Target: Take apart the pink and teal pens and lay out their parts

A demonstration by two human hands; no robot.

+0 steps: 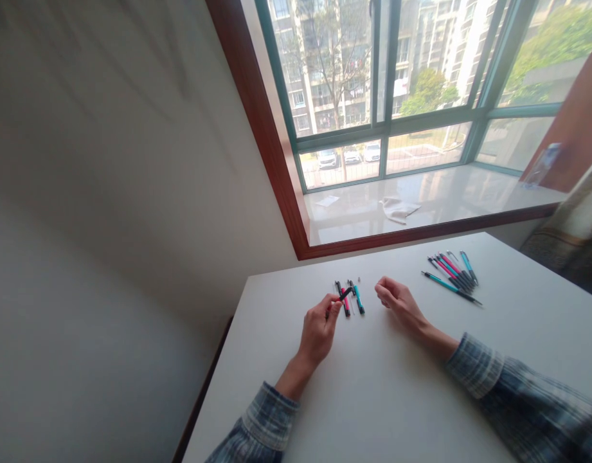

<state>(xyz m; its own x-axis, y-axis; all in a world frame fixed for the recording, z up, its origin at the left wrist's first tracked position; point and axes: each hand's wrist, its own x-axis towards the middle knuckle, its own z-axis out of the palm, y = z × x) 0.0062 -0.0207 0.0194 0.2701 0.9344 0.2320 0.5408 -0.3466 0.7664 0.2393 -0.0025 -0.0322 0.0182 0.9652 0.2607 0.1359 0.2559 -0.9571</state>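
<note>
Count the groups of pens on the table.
2: a smaller group just past the left hand, which may hide some, and a larger group to the right of the right hand.

The white table (pixel 353 399) carries clustered pens (pixel 452 270) and, seemingly, loose pen parts (pixel 358 300).

Black pen part (pixel 346 294): lower end hidden in left hand (pixel 319 328). Inside of curled right hand (pixel 396 299) hidden. Tiny piece (pixel 358 279) near teal pen (pixel 358 300) too small to identify. Curtain (pixel 568 222) blurred, cut off by right edge.
</note>
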